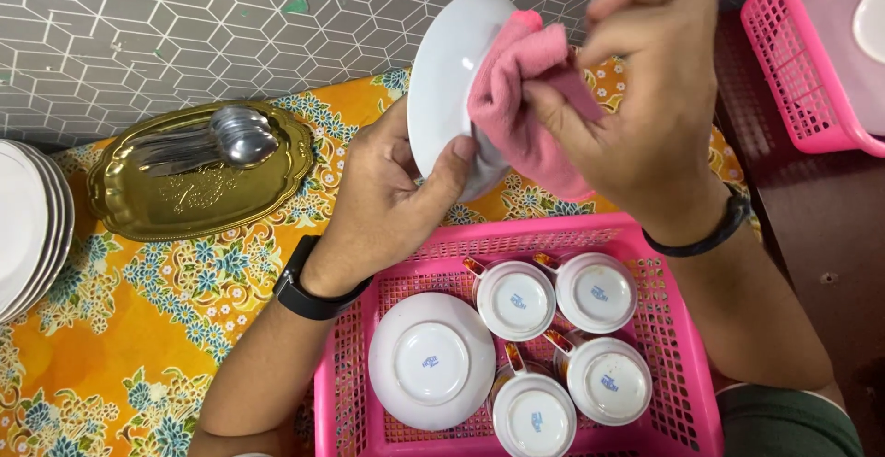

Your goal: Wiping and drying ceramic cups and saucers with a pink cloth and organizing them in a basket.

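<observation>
My left hand (387, 201) grips a white saucer (447, 75) by its rim, holding it on edge above a pink basket (664, 392). My right hand (641, 107) presses a pink cloth (521, 98) against the saucer's face. Both wrists wear dark bands. Below, the pink basket holds an upturned white bowl (431, 360) and several upturned white cups (514, 299) with orange handles.
A gold tray (147, 204) with spoons (241, 134) lies on the orange flowered cloth (111, 328) at the left. A stack of white plates (32, 222) sits at the far left edge. Another pink basket (793, 70) stands at the top right.
</observation>
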